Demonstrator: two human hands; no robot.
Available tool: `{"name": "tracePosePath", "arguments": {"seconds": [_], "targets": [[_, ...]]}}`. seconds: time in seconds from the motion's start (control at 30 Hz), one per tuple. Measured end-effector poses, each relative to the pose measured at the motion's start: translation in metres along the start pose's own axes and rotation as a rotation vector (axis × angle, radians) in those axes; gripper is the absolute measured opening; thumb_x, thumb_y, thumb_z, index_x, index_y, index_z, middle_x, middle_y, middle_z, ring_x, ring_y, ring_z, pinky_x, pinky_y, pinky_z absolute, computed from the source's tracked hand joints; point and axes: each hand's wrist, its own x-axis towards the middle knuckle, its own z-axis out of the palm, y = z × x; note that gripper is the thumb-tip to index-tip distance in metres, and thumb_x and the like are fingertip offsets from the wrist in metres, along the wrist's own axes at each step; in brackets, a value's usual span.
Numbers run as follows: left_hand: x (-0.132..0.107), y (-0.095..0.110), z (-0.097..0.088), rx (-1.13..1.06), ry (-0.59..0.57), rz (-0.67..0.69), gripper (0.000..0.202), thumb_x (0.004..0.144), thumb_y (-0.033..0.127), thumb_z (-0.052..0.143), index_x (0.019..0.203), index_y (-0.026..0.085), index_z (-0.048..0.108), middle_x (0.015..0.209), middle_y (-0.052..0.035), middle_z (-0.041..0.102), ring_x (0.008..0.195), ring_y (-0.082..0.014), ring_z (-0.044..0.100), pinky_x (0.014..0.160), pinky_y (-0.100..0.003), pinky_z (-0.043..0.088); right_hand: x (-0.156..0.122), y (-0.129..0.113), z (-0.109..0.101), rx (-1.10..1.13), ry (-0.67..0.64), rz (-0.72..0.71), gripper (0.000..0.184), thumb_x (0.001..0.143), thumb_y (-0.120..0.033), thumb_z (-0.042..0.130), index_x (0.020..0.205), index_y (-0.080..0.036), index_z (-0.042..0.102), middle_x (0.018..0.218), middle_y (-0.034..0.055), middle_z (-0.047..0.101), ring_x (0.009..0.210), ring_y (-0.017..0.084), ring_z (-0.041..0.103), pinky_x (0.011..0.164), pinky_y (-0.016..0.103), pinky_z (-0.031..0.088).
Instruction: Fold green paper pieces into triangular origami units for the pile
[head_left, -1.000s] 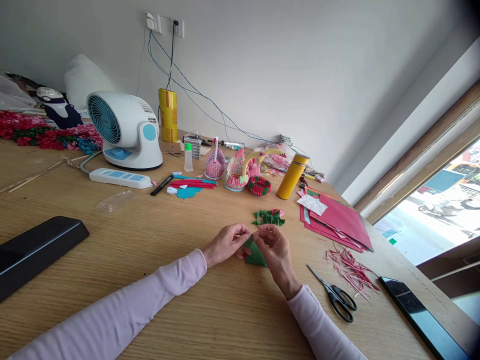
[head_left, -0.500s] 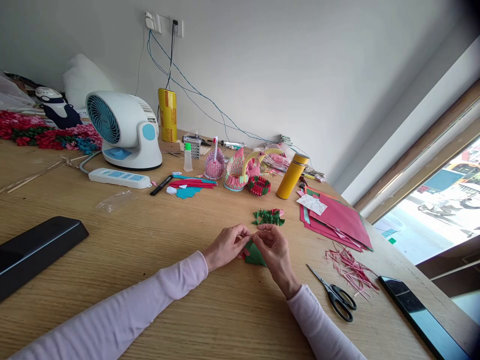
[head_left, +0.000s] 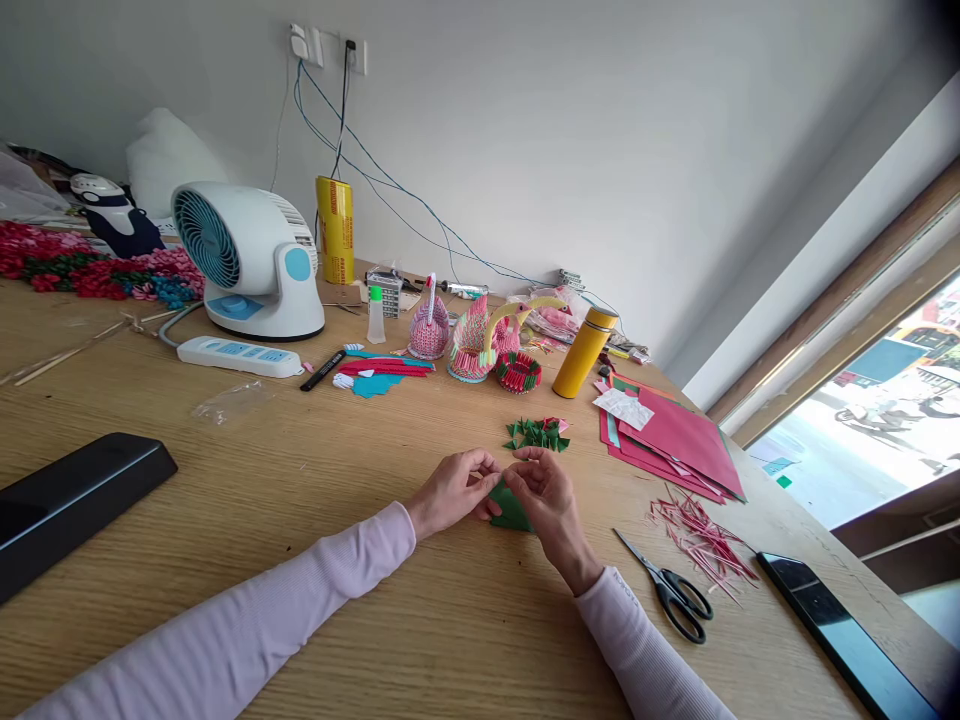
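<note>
Both of my hands meet over a small green paper piece on the wooden table. My left hand pinches the paper's upper left edge with fingers curled. Fingertips bent down, my right hand pinches the paper from the right. Just beyond the hands lies a little pile of folded green paper pieces.
Black scissors and red paper strips lie to the right, beside red paper sheets and a dark phone. A yellow flask, folded paper swans, a fan, a power strip and a black case sit around.
My hands have barely shifted; the fingers keep working at the green paper in the same spot.
</note>
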Motion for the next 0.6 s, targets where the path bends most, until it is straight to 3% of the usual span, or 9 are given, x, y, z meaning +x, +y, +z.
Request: {"name": "tracePosePath", "arguments": {"seconds": [0.23,0.43,0.6], "targets": [[0.002,0.001,-0.002,-0.267,-0.002,-0.116,0.036,0.069,0.035,0.072,0.089,0.012,0.053,0.078,-0.0033,0.061,0.067,-0.0148,0.066,0.058,-0.027,0.056,0.003,0.005,0.000,0.047,0.140,-0.035,0.026,0.072,-0.032,0.069,0.090,-0.019,0.055,0.076,0.0017,0.063,0.070,0.015,0.061,0.066,0.026,0.049],[0.004,-0.004,-0.004,-0.177,0.040,-0.057,0.035,0.068,0.035,0.073,0.089,0.013,0.054,0.077,-0.0048,0.066,0.069,-0.0177,0.068,0.054,-0.024,0.053,0.003,0.005,0.000,-0.119,0.054,-0.004,0.024,0.076,-0.038,0.063,0.086,-0.016,0.063,0.079,0.0062,0.067,0.070,0.018,0.062,0.060,0.026,0.049],[0.008,-0.011,-0.005,-0.177,0.051,-0.005,0.035,0.064,0.033,0.075,0.084,0.014,0.053,0.074,-0.0048,0.068,0.069,-0.0187,0.068,0.058,-0.026,0.054,0.002,0.001,-0.001,-0.266,-0.010,-0.003,0.024,0.079,-0.039,0.059,0.077,-0.016,0.066,0.069,0.0042,0.066,0.062,0.017,0.060,0.055,0.025,0.044]]}}
